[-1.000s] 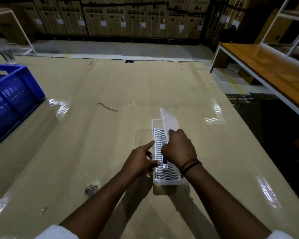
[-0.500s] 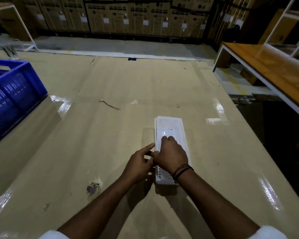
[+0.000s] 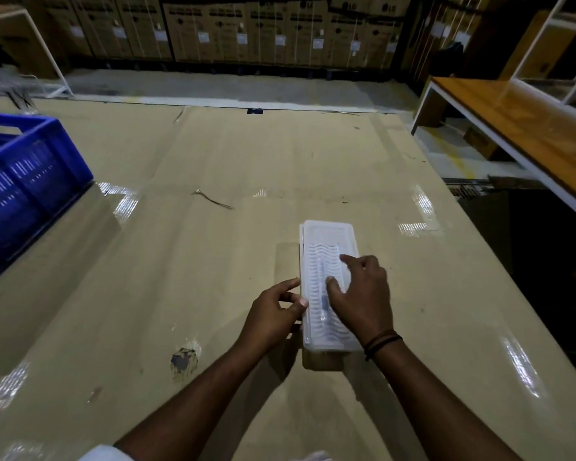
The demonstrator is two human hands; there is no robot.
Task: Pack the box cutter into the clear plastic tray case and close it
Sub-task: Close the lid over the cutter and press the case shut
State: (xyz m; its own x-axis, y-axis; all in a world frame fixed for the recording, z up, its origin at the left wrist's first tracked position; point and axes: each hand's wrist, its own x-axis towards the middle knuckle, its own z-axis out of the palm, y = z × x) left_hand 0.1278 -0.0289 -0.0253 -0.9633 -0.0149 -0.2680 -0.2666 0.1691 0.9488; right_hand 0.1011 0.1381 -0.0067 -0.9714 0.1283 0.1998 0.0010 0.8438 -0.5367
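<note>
Case [image 3: 328,241] lid down, long axis running away from body. Right hand [image 3: 363,294] fingers splayed, pressing lid; left hand [image 3: 273,314] fingertips bracing left edge. Cutter [image 3: 323,294] under right fingers.

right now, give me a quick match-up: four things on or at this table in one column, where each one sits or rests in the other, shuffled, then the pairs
Things:
1. clear plastic tray case
2. blue crate
3. left hand
4. right hand

Places:
A. at the table's left edge
B. fingers spread on top of the lid
C. lid down, flat on the table
D. touching the case's left side

Pairs: 1-C, 2-A, 3-D, 4-B
</note>
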